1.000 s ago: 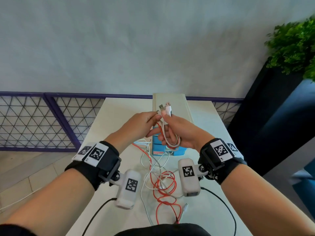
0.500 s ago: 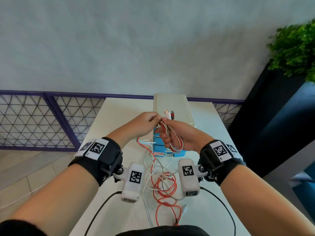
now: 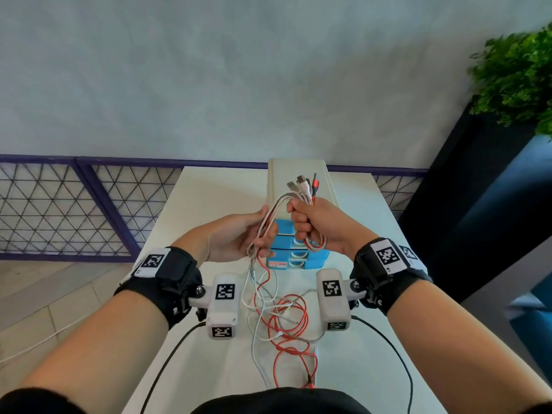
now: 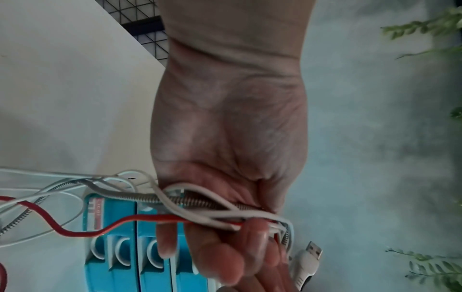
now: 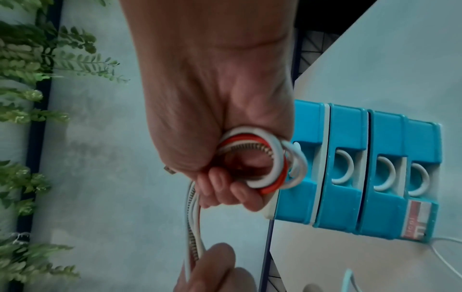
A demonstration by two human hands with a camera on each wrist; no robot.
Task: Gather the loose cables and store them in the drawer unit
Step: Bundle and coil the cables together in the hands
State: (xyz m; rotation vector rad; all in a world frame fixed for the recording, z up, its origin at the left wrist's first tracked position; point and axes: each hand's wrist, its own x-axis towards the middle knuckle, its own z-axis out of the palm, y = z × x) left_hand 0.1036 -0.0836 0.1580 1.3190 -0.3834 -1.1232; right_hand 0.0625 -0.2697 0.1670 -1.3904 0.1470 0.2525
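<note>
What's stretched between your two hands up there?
In the head view, a bundle of cables, white, red and braided, arches from the right hand to the left hand. Behind the gap stands the blue drawer unit.

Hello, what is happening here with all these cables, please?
A person is winding several cables together into one bundle above a white table. The right hand holds the coiled end in a closed grip, plugs sticking up. The left hand pinches the same strands lower down. The rest of the cables lies tangled on the table. The blue drawer unit stands behind the hands; every drawer that shows is closed, so nothing is stored yet.
</note>
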